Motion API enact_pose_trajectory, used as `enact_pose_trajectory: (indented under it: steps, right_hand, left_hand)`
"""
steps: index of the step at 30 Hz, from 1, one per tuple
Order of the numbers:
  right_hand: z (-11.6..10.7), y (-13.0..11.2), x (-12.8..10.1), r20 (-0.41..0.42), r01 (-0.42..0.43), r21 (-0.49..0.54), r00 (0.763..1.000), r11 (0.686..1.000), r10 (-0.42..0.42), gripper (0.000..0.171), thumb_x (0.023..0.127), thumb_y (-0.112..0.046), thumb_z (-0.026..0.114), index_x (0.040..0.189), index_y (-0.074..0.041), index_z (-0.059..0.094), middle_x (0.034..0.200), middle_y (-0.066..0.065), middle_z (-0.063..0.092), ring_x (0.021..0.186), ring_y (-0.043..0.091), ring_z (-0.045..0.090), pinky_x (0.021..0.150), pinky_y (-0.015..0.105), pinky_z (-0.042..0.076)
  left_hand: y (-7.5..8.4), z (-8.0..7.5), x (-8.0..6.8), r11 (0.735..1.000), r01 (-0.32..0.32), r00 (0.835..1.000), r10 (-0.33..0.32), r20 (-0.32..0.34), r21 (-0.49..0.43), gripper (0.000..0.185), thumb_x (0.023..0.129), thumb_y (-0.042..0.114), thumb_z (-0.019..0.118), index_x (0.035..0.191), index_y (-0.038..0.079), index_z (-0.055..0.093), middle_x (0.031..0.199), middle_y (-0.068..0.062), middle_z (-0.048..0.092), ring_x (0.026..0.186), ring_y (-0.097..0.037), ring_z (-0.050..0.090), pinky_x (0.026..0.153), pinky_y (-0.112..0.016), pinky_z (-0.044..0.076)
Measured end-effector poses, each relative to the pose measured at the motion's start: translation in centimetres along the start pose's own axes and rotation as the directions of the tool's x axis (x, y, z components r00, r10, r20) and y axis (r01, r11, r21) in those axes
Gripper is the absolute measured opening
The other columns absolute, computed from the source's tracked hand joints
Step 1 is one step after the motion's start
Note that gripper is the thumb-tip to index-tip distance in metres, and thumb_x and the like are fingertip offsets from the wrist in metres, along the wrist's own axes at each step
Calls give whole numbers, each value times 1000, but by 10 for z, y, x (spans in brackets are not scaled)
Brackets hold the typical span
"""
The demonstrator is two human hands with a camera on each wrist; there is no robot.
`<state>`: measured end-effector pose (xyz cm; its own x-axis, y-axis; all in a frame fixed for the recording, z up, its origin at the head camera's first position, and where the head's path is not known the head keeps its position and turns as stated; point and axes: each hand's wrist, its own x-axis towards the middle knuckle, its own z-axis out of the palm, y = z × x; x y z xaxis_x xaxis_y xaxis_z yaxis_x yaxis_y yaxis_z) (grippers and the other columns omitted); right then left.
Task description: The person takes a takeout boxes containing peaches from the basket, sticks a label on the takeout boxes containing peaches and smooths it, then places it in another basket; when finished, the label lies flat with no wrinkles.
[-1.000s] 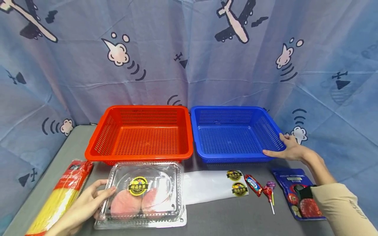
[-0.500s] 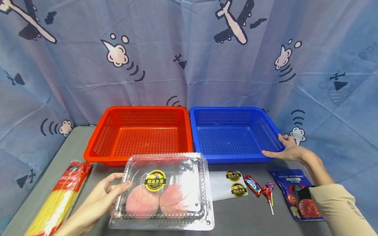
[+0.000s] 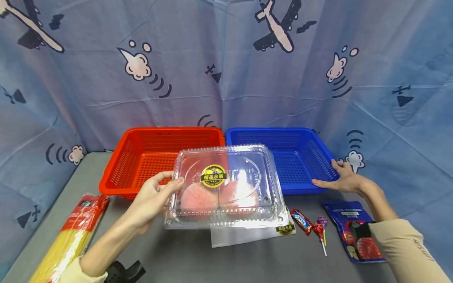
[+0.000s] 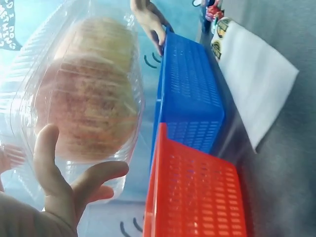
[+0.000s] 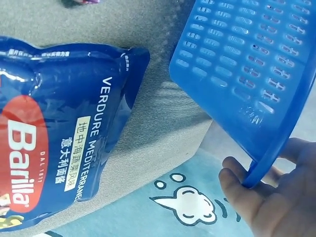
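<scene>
My left hand (image 3: 152, 198) grips the left side of a clear plastic fruit box (image 3: 244, 163), thumb on the lid's side and fingers beneath. Two pink peaches (image 3: 199, 198) sit inside it, and a round black-and-yellow sticker marks the lid. Raised above the table, the box overlaps the fronts of the red basket (image 3: 124, 161) and the blue basket (image 3: 301, 157) in the head view. At the blue basket's right end, my right hand (image 3: 341, 179) pinches the rim; the right wrist view shows thumb and fingers on either side of it (image 5: 254, 173).
A bag of yellow noodles (image 3: 74, 232) lies at left. Below the box is a white sheet with stickers (image 3: 244, 237). To its right lie a red wrapped candy (image 3: 301, 221), lollipops (image 3: 320, 230) and a blue Barilla sauce pouch (image 3: 355, 230). A printed curtain (image 3: 226, 63) hangs behind.
The left hand has lifted the fruit box off the table and carried it right and forward, uncovering the red basket's front left. The right hand keeps its place on the blue basket's rim.
</scene>
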<state>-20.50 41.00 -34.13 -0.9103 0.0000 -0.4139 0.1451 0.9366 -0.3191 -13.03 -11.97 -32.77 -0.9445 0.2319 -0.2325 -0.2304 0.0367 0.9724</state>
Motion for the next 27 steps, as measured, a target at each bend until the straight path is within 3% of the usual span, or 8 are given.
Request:
enact_pose_trajectory:
  steps: [6,17,22,27]
  right_hand:
    - [0,-1,0,-12,9,-7,1000,1000,-9,132,87,-71,63,157,10,-13,154,50,-14,141,71,-2,107,82,20]
    - [-1,-2,-2,-1,-13,18,1000,1000,13,132,87,-72,63,157,9,-14,156,47,-12,141,70,0,108,81,21]
    - [-1,-3,-3,-6,-18,3,1000,1000,18,132,87,-73,63,157,9,-14,156,47,-11,141,70,1,109,81,21]
    - [-1,-4,-3,-7,-22,-3,1000,1000,22,133,86,-73,63,157,9,-13,157,47,-13,142,70,-2,109,82,19]
  left_hand:
    - [15,20,33,999,-38,998,37,-58,-17,53,100,31,63,141,4,43,80,3,71,54,-9,63,48,-25,54]
    - [26,67,97,994,-65,992,54,-116,-93,57,97,32,68,140,3,45,84,-3,74,56,-14,67,49,-26,56]
    - [26,91,119,989,-74,989,57,-135,-125,58,95,32,71,139,2,45,80,-4,70,51,-12,62,45,-22,52]
    - [25,113,136,987,-99,982,76,-174,-126,62,94,32,72,140,1,44,88,-8,71,55,-10,63,43,-21,51]
